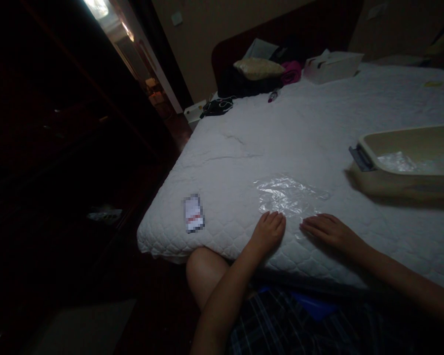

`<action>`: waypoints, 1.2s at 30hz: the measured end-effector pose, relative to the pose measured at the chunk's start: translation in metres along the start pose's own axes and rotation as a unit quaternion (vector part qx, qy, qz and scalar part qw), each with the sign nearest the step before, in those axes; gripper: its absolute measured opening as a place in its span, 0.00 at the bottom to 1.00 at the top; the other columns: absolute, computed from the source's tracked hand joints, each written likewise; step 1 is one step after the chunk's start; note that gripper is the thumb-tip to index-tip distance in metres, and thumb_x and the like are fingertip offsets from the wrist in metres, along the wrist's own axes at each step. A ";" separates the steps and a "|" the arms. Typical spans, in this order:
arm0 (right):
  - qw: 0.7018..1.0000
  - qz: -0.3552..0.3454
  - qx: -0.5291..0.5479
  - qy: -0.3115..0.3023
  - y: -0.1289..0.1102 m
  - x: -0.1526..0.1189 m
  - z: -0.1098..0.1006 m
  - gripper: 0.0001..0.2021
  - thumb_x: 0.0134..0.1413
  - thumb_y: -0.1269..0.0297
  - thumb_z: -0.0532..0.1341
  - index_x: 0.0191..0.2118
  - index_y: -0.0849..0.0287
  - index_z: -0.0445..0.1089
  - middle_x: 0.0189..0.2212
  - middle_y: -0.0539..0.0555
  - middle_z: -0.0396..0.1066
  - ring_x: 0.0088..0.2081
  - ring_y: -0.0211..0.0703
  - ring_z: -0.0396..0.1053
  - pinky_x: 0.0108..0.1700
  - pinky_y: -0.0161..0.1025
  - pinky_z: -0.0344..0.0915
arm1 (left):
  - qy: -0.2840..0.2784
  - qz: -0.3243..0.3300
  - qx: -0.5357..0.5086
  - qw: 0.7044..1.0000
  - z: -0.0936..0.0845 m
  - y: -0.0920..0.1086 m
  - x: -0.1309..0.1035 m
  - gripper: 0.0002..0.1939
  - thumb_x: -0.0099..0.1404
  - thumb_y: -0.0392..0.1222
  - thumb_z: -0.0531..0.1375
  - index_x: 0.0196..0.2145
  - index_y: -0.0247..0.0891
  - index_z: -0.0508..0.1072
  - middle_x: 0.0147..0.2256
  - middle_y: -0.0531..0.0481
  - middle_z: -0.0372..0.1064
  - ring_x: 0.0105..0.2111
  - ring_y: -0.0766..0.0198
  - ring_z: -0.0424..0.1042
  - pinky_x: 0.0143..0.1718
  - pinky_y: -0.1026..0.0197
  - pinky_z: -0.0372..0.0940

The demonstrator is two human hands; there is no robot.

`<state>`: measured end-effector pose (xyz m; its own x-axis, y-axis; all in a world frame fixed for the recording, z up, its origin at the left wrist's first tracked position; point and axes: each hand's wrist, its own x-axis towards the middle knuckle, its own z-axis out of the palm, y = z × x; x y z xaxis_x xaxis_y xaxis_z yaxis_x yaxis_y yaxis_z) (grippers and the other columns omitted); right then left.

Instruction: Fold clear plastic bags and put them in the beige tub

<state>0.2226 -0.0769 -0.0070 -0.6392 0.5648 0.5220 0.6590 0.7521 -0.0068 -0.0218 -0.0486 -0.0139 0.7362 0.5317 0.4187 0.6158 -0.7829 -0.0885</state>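
Observation:
A clear, crinkled plastic bag (286, 192) lies spread on the white quilted bed cover. My left hand (269, 231) rests palm down at its near left edge, fingers laid forward and touching the film. On the near right side my right hand (325, 229) reaches in with its fingers stretched out over the bag's edge. Neither hand appears to grip anything; both palms and thumbs are mostly hidden.
A beige plastic bin (403, 185) with a grey handle stands to the right, clear plastic inside. A phone-like item (194, 214), blurred out, lies left. Farther back are a white box (333, 66), a pillow (259, 69) and dark clothes. The bed's left edge drops to a dark floor.

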 end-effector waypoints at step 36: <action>0.963 0.246 0.094 -0.055 0.022 0.082 0.019 0.18 0.56 0.63 0.53 0.50 0.63 0.67 0.37 0.60 0.74 0.38 0.49 0.71 0.40 0.44 0.64 | -0.051 0.015 0.032 0.998 -0.003 0.001 0.002 0.18 0.68 0.35 0.45 0.52 0.30 0.64 0.54 0.39 0.62 0.56 0.56 0.59 0.58 0.48 0.51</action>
<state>0.1773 -0.0075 0.0192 -0.3119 0.8934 0.3233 0.8162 0.4261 -0.3902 -0.0209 -0.0496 -0.0103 0.7769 0.5412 0.3217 0.6078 -0.7780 -0.1590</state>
